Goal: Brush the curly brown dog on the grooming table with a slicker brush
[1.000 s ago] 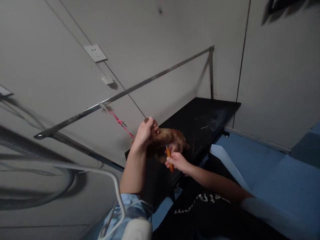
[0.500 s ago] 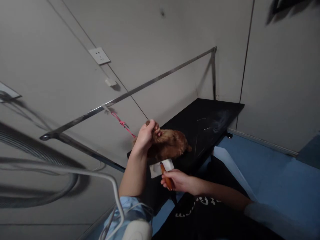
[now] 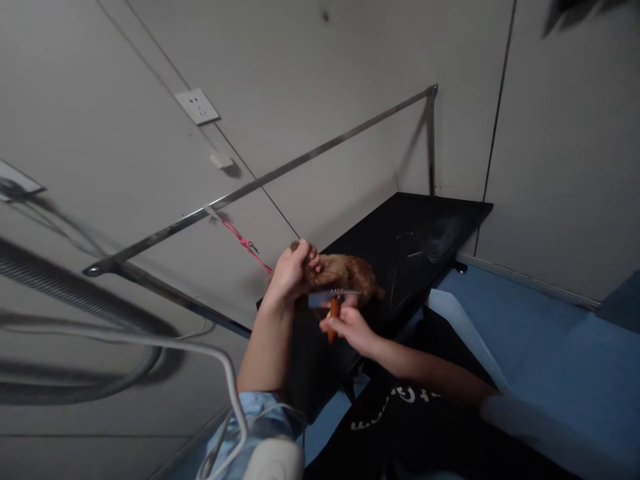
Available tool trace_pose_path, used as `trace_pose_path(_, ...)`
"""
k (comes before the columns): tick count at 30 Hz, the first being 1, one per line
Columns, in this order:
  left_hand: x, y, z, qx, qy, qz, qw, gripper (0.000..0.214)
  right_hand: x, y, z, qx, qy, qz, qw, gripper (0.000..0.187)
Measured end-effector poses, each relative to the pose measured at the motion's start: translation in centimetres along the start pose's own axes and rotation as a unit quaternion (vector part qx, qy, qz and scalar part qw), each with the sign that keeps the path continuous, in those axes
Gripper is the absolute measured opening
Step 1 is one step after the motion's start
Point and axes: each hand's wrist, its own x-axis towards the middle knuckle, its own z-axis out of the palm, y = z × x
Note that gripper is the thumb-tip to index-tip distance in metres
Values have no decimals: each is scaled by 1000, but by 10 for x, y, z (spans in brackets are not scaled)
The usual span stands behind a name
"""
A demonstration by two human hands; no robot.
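A small brown furry dog (image 3: 350,275) lies on a black grooming table (image 3: 415,233). My left hand (image 3: 293,270) is closed on the fur at the dog's near end and lifts it. My right hand (image 3: 347,327) is closed on the orange handle of a slicker brush (image 3: 331,300), whose flat head rests against the dog's coat just below my left hand. A pink leash (image 3: 245,245) runs from the metal bar down to the dog.
A metal grooming arm (image 3: 280,177) spans above the table, with an upright post at the far right. A wall socket (image 3: 197,106) is on the grey wall. Grey hoses (image 3: 90,313) hang at left. A white cable (image 3: 220,360) crosses near me. Blue floor lies to the right.
My right hand had drawn the brush away from the dog and down; now it is back up with the brush head against the fur. My left hand kept its hold.
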Motion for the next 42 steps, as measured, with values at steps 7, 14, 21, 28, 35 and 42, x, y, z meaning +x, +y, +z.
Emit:
trace_pose_path(7,4,-3,-3,-4,-12,-7,1000,41,0,6,-5,35,-23,135,990,25)
trace_pose_path(14,2,-15,-4,-2,-24,1,1000,43,8,-6,-5,-22,21,-24,999,31)
trace_pose_path(21,0,-17,-6,-9,1,3,1000,45,-5,5,-9,7,-56,149,987,23)
trace_pose_path(28,-4,-8,-9,-26,20,6,999,42,2,-8,-24,-80,-13,86,993,18)
trace_pose_path(35,-4,-3,-11,-27,24,8,999,43,11,-15,-21,-78,-39,2,996,30)
trace_pose_path(42,-2,0,-13,-26,34,15,999,43,19,11,-26,-100,15,41,994,25)
